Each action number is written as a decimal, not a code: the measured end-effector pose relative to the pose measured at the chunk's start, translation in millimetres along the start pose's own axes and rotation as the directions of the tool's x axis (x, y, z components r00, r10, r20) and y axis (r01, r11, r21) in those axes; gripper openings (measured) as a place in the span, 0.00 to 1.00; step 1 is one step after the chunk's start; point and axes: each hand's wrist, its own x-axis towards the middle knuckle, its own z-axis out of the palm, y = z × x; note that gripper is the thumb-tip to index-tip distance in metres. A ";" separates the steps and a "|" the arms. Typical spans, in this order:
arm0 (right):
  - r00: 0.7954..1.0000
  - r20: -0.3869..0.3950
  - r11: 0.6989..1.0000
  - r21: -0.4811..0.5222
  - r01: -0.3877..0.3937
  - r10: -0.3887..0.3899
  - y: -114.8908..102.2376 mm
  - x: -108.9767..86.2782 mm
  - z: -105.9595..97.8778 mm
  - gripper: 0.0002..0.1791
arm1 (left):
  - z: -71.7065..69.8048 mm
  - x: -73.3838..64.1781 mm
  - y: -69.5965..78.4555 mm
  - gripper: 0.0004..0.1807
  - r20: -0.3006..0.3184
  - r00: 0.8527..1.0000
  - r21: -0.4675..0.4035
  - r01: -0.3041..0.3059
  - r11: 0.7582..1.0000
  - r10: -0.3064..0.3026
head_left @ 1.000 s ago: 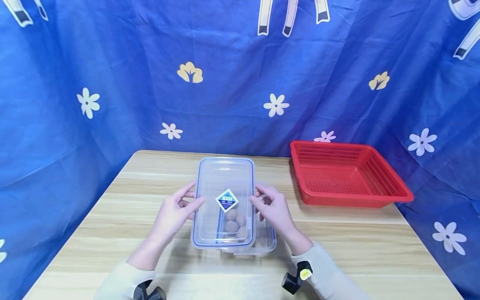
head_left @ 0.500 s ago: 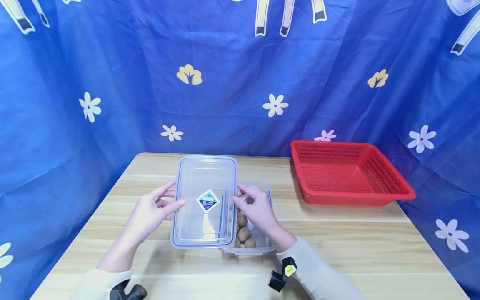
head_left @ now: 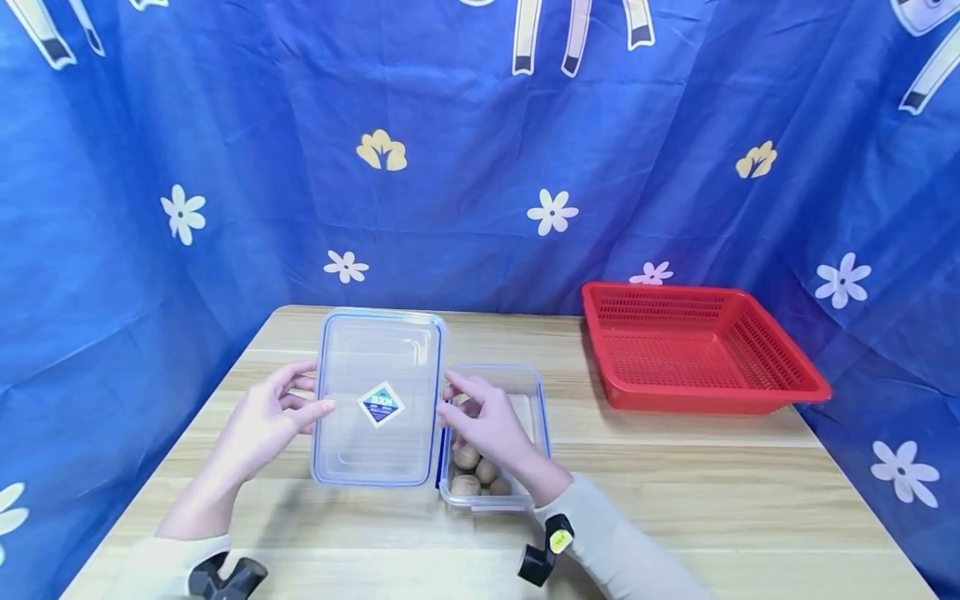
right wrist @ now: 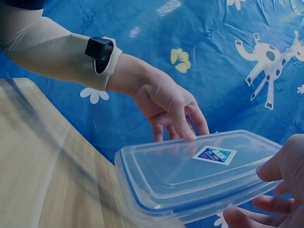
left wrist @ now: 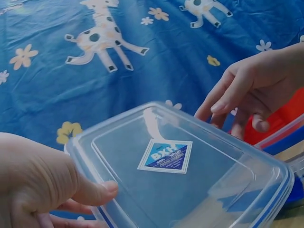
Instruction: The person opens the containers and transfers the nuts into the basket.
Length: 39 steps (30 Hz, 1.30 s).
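Note:
A clear plastic container lid (head_left: 375, 350) with a blue seal and a diamond sticker is held up over the table, left of the container. My left hand (head_left: 262, 421) pinches its left edge, thumb on top and fingers beneath. At the opposite edge, my right hand (head_left: 491, 421) has its thumb and forefinger close by, slightly spread. In the left wrist view its thumb looks clear of the lid. Below the right hand stands a clear plastic container (head_left: 538, 425) with several brown roundish objects (head_left: 467, 485) inside. The hand hides some of them.
A red perforated plastic basket (head_left: 705, 400) stands at the table's back right. The wooden table (head_left: 675, 500) ends at a blue printed curtain (head_left: 465, 208) behind and at both sides. A camera (head_left: 543, 550) is strapped on the right wrist, another on the left.
Both hands and the lid have moved left, from over the container to beside it. More of the container and its brown contents now shows. The right hand's hold has loosened.

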 end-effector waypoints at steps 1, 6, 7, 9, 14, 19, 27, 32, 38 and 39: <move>1.000 0.008 1.000 -0.003 0.008 -0.008 -0.4 0.3 1.4 0.26 | -1.5 0.2 -1.7 0.33 -0.016 1.000 0.019 -0.019 1.000 0.020; 0.998 0.057 0.999 -0.034 0.032 -0.030 1.9 2.2 8.6 0.26 | -7.6 -0.2 -8.7 0.28 -0.110 0.983 0.096 -0.139 0.986 0.150; 0.998 0.064 0.999 -0.030 0.028 -0.027 3.7 2.7 9.9 0.27 | -7.9 -0.4 -10.0 0.27 -0.127 0.977 0.103 -0.160 0.982 0.173; 0.997 0.072 1.000 -0.013 0.023 -0.022 10.3 4.5 11.7 0.27 | -7.3 -0.6 -11.9 0.26 -0.164 0.964 0.104 -0.195 0.975 0.210; 0.998 0.062 0.993 0.115 -0.011 0.003 33.8 12.2 17.3 0.24 | -5.5 -2.9 -15.1 0.26 -0.234 0.941 0.088 -0.228 0.970 0.243; 0.990 0.023 0.943 0.301 -0.141 0.140 42.7 16.9 23.4 0.19 | -2.6 -5.2 -19.8 0.27 -0.267 0.938 0.050 -0.217 0.975 0.222; 0.964 0.077 0.826 0.501 -0.257 0.253 37.9 28.4 31.2 0.24 | 5.3 -4.4 -26.7 0.21 -0.330 0.902 0.014 -0.290 0.957 0.278; 0.963 0.063 0.830 0.494 -0.258 0.262 36.7 33.5 33.9 0.21 | 5.5 -4.7 -30.0 0.15 -0.358 0.886 0.071 -0.289 0.955 0.295; 0.959 0.064 0.836 0.476 -0.271 0.274 38.6 32.9 35.1 0.20 | 1.2 -5.5 -35.2 0.16 -0.311 0.863 0.185 -0.356 0.916 0.398; 0.959 0.066 0.835 0.478 -0.272 0.275 38.7 33.0 34.9 0.20 | 1.4 -5.5 -36.8 0.17 -0.294 0.857 0.200 -0.378 0.904 0.423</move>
